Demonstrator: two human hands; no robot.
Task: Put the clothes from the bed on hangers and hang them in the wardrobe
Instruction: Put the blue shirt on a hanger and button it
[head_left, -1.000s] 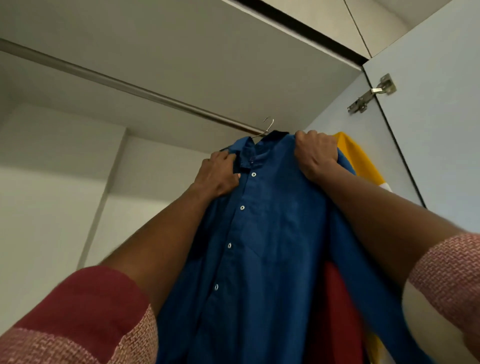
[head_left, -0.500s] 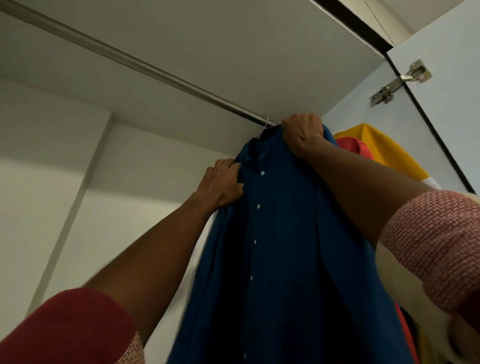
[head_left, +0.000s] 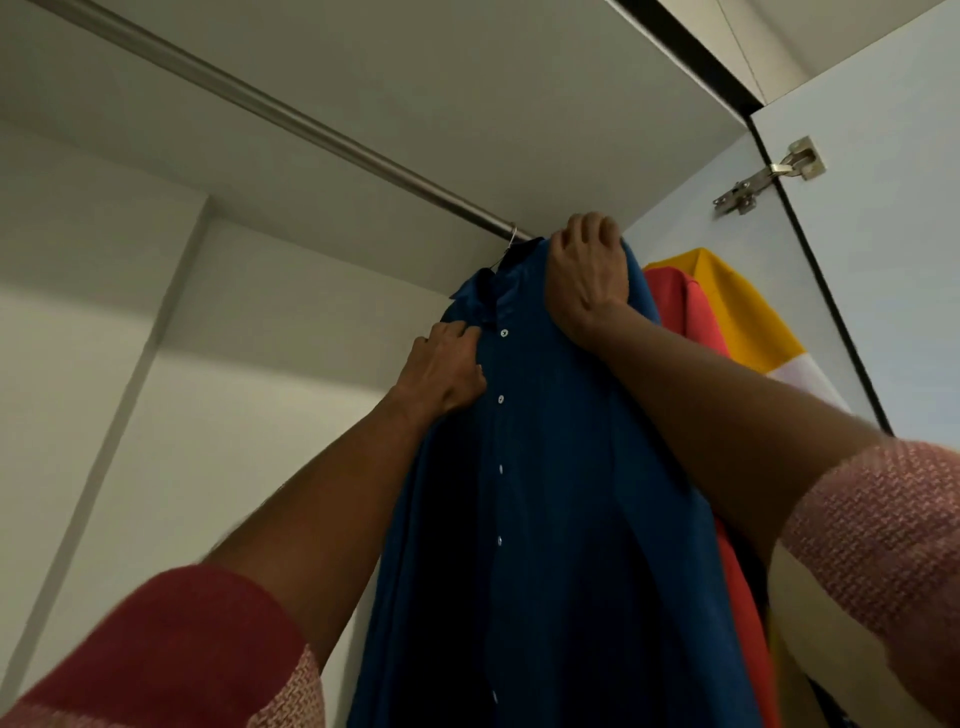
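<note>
Hands both grip blue shirt (head_left: 545, 467) under rail (head_left: 291, 117): right hand (head_left: 587, 280) at shoulder, left hand (head_left: 447, 374) at placket, hanger hook (head_left: 511, 240) on rail

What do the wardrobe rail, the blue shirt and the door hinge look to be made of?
Rail: probably metal, brushed or satin, with a long soft sheen. Blue shirt: thin woven cloth, matte, hanging in soft folds, perhaps cotton or linen; small pale buttons. Door hinge: bright metal, shiny, with glints on its arm.
</note>
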